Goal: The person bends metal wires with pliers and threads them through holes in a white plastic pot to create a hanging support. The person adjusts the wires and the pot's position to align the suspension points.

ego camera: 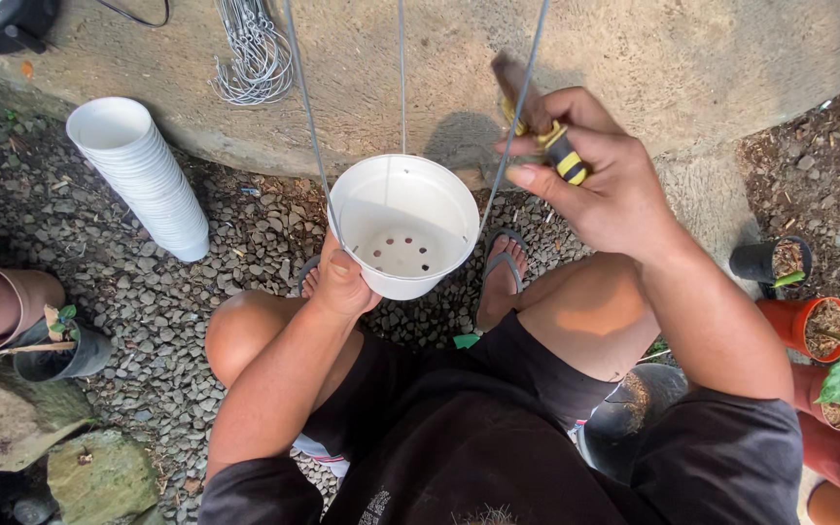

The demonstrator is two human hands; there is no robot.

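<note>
My left hand [340, 281] grips the near rim of a white plastic pot [405, 224] with drain holes in its bottom, held above my knees. Three thin metal hanger wires [310, 117] rise from the pot's rim toward the top of the view. To the right of the pot, my right hand [600, 180] is closed on a tool with a yellow and black handle [554, 146], right by the right-hand wire near the pot's rim.
A stack of white pots [143, 175] lies on the gravel at left. A bundle of wire hangers [253, 53] rests on the concrete slab [634, 49]. Terracotta and black pots with plants [814, 326] stand at right; more pots [21, 316] and rocks at left.
</note>
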